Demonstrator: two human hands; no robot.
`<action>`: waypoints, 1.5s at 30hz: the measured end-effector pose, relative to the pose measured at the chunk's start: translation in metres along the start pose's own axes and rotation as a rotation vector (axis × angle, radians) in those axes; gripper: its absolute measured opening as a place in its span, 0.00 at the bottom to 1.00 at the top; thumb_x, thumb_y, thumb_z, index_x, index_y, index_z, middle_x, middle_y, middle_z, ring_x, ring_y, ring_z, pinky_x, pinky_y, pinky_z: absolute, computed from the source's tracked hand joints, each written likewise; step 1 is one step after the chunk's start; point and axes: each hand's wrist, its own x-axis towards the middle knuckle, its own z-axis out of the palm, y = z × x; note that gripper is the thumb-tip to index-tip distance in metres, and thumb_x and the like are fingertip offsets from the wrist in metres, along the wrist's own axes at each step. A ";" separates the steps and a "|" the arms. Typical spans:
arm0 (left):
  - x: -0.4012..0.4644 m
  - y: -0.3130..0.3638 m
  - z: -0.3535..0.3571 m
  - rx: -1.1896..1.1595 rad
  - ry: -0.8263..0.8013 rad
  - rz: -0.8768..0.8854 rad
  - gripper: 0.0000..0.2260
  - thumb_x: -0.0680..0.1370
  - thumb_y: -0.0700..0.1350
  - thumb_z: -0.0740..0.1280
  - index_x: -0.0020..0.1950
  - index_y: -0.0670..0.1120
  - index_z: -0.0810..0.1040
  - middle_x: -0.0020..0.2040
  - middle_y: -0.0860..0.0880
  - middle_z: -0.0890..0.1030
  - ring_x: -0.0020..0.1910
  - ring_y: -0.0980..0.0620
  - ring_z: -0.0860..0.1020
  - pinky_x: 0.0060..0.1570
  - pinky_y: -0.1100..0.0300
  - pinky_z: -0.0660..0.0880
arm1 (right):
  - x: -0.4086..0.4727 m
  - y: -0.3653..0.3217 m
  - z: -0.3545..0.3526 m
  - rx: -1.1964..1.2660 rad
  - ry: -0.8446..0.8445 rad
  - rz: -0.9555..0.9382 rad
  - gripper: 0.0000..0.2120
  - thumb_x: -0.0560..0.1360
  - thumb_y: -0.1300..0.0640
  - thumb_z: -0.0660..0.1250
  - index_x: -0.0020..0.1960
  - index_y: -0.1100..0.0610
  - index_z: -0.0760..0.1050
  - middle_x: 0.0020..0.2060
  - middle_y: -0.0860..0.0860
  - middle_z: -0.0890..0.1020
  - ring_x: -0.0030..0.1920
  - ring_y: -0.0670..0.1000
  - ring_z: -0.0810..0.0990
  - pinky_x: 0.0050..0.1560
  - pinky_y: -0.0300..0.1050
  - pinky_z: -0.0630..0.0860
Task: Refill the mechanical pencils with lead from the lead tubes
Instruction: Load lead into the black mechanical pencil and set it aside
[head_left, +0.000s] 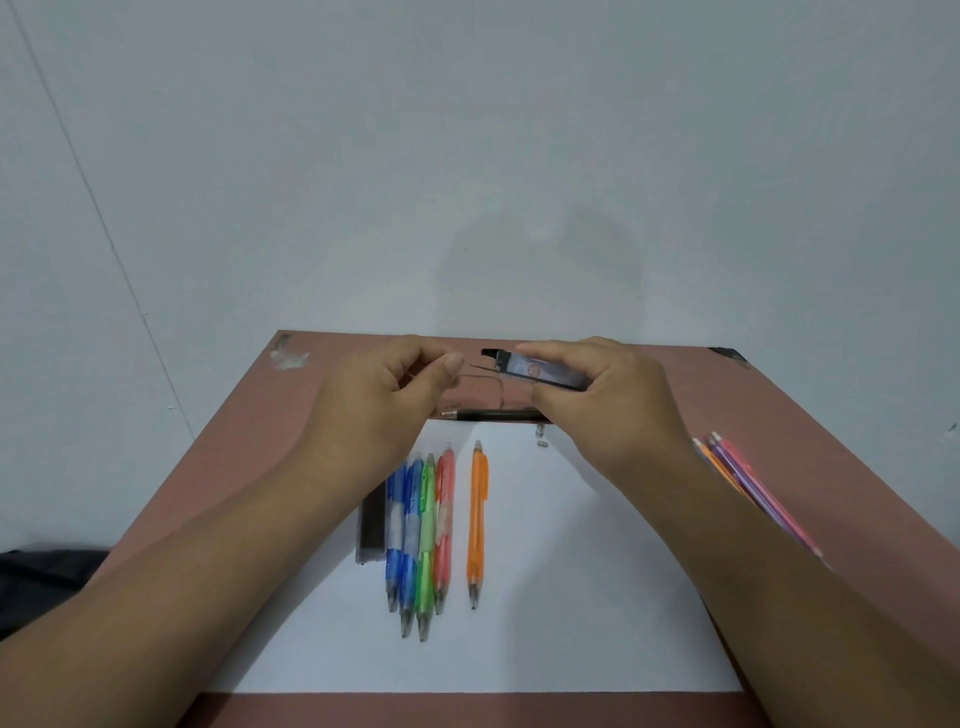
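Lead tube (540, 370) held flat in right hand (613, 410) above counter (779, 415) far edge | left hand (374, 410) pinching thin lead (485, 367) at tube mouth | step: drawing lead out | next: feed into dark pencil (493, 414) lying below, gently, lead snaps

The tabletop (675, 395) is a dull reddish pink, with a plain white sheet (561, 597) over it and a pale grey-white wall (467, 156) behind. On the sheet lie two blue pencils (402, 519), a green pencil (426, 540), a coral-red pencil (444, 519) and an orange pencil (477, 519), with a dark brown-grey box (372, 525) at their 9 o'clock. At 3 o'clock lie pink, purple and orange pencils (748, 483), and the lead tube (540, 370) is black with a pale label.
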 end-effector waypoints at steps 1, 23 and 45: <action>0.000 0.000 0.000 -0.015 -0.012 -0.005 0.04 0.79 0.58 0.67 0.46 0.63 0.80 0.43 0.64 0.83 0.43 0.64 0.80 0.38 0.66 0.76 | 0.000 0.000 0.000 -0.006 0.004 -0.003 0.19 0.73 0.62 0.73 0.55 0.40 0.86 0.44 0.41 0.82 0.44 0.35 0.80 0.36 0.22 0.71; 0.001 -0.001 0.001 -0.045 -0.008 -0.041 0.05 0.78 0.54 0.69 0.43 0.60 0.81 0.42 0.65 0.83 0.42 0.66 0.80 0.33 0.74 0.72 | -0.001 -0.002 0.000 -0.010 -0.005 -0.025 0.19 0.73 0.63 0.72 0.55 0.41 0.86 0.44 0.41 0.82 0.44 0.33 0.79 0.34 0.21 0.70; 0.002 0.001 0.001 0.014 0.024 -0.031 0.07 0.81 0.50 0.68 0.43 0.60 0.79 0.41 0.66 0.81 0.43 0.67 0.78 0.37 0.71 0.70 | -0.001 -0.002 -0.001 -0.021 -0.011 -0.001 0.18 0.73 0.61 0.72 0.56 0.41 0.85 0.45 0.41 0.82 0.45 0.35 0.79 0.35 0.22 0.70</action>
